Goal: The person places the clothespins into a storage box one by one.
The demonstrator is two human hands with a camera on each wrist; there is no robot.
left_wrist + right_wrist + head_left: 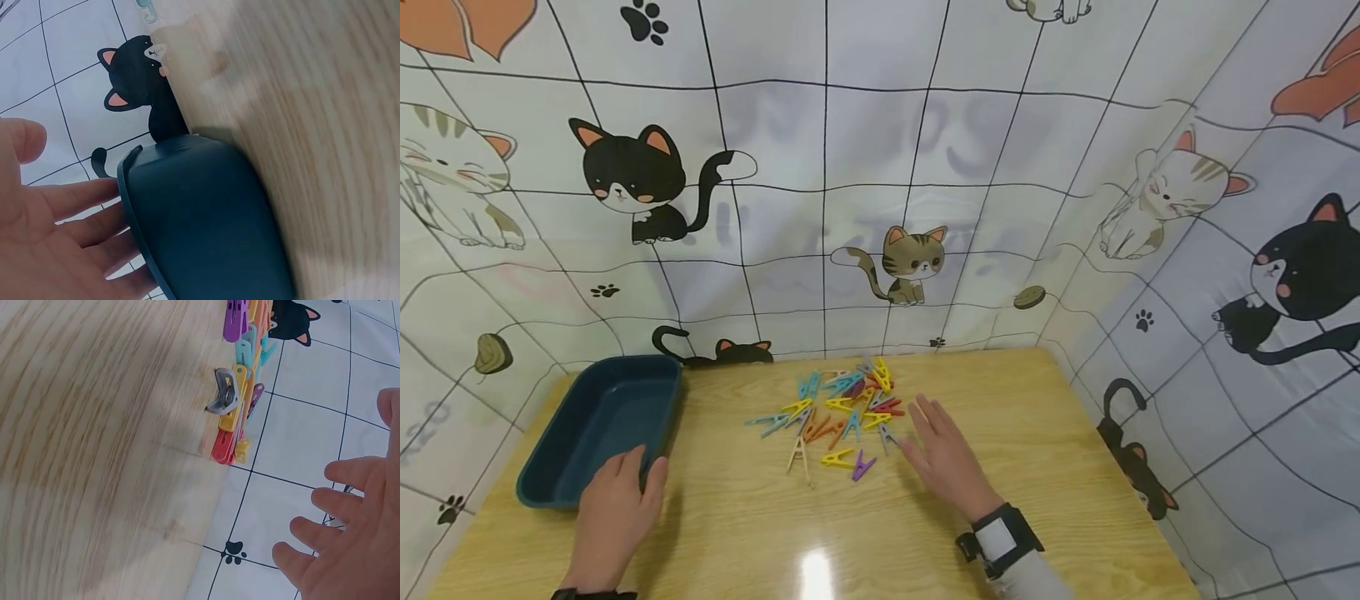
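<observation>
Pegs (838,404): multicol., loose heap at mid-to-back of worktop (745,533); purple peg (862,467) lies at near edge of heap. Tray (606,417), dk. teal, sits upright at worktop's L side.

L hand (619,512): at tray's near R corner, fingers extended over rim, thumb spread well away; no grip seen. Fingers prob. touch rim, can't confirm. R hand (947,462): open, fingers loosely extended, just R of heap, near grey peg (887,435); holds nothing.

Handling (est.): pegs prob. v. light, hard plastic, stiff w/ some spring; smooth, so may slip or roll out of a loose pinch. Not esp. fragile, though thin arms could snap. Best hold: thumb + index across mid-body, one at a time, b/c neighbours overlap and may snag. Squeezing the handle end would prob. open the peg. Tray prob. light, semi-rigid, smooth; take by rim, ideally opp. sides.

Hard to see: lower pegs covered by upper ones, so no exact count; pale/grey ones at back blur together. L wrist view: fingertips hidden behind tray wall, tray cut off at bottom. R wrist view: heap runs out at top, palm cut off at R. Peg material + spring type: too small to tell.
</observation>
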